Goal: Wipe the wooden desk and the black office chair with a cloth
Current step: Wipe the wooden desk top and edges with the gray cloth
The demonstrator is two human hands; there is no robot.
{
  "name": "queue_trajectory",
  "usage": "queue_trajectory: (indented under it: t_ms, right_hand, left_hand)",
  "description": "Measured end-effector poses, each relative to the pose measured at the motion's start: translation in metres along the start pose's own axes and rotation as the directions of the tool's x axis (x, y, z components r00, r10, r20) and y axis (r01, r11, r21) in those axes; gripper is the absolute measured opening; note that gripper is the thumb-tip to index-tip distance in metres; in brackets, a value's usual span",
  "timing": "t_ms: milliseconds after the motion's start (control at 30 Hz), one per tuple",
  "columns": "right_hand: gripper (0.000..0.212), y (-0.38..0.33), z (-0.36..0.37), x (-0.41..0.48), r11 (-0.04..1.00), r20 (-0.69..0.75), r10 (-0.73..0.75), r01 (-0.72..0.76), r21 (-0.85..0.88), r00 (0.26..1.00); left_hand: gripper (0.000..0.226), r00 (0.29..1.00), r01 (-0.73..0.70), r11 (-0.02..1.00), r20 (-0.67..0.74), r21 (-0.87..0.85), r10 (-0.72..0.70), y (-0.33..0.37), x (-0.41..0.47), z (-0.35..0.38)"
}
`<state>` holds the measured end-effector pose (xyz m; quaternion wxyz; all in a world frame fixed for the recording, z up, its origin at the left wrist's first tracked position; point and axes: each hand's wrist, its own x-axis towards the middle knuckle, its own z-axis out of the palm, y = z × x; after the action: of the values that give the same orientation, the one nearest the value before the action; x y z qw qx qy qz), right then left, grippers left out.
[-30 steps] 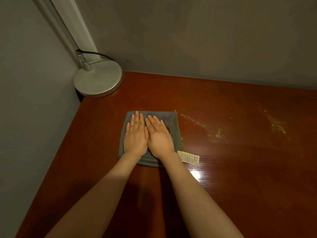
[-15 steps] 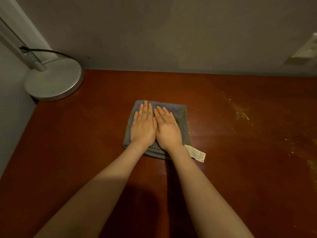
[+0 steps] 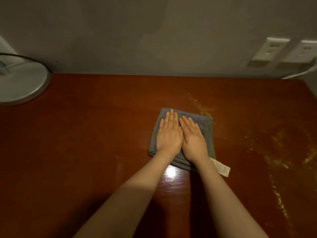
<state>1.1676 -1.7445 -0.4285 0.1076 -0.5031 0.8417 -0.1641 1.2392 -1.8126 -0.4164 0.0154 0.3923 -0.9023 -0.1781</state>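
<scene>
A folded grey cloth [image 3: 205, 124] lies flat on the reddish-brown wooden desk [image 3: 94, 134], a little right of centre. My left hand [image 3: 169, 136] and my right hand [image 3: 193, 140] rest side by side on it, palms down, fingers straight, pressing it against the wood. A white care label [image 3: 222, 167] sticks out from the cloth's near right corner. Yellowish dust and streaks [image 3: 274, 143] cover the desk to the right of the cloth, starting at its far right corner. The black office chair is not in view.
A round silver lamp base [image 3: 20, 83] with a black cable stands at the desk's far left corner. Two white wall sockets [image 3: 269, 50] sit on the grey wall at the far right, with a white cord [image 3: 300, 73] below them.
Both hands have slid the cloth to the right across the desk, away from the lamp base and up to the dusty patch. The view has followed to the right.
</scene>
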Motion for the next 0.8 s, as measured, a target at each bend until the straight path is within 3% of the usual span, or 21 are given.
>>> queue_trajectory:
  t_ms: [267,467,567,700,800]
  right_hand:
    - [0.046,0.082,-0.033,-0.038,0.987,-0.072,0.157,-0.158,-0.003,0.985]
    - [0.046,0.102,-0.044,-0.052,0.976,-0.106,0.216,-0.214,0.034,0.971]
    - [0.047,0.101,-0.045,-0.052,0.973,-0.110,0.230,-0.230,0.014,0.967]
    - [0.050,0.096,-0.046,-0.054,0.959,-0.137,0.281,-0.281,0.022,0.950]
    - [0.049,0.084,-0.048,-0.061,0.906,-0.228,0.424,-0.406,0.124,0.877]
  left_hand:
    - [0.053,0.987,-0.159,0.987,0.043,0.021,0.158,0.091,0.006,0.038]
    - [0.053,0.972,-0.224,0.974,0.077,0.022,0.222,0.117,0.007,0.046]
    - [0.056,0.962,-0.229,0.968,0.131,-0.100,0.241,0.115,0.003,0.033]
    - [0.065,1.000,-0.016,0.953,-0.028,-0.302,0.008,0.096,-0.020,0.019]
    - [0.067,0.988,0.154,0.925,0.065,-0.348,-0.140,0.086,-0.019,0.011]
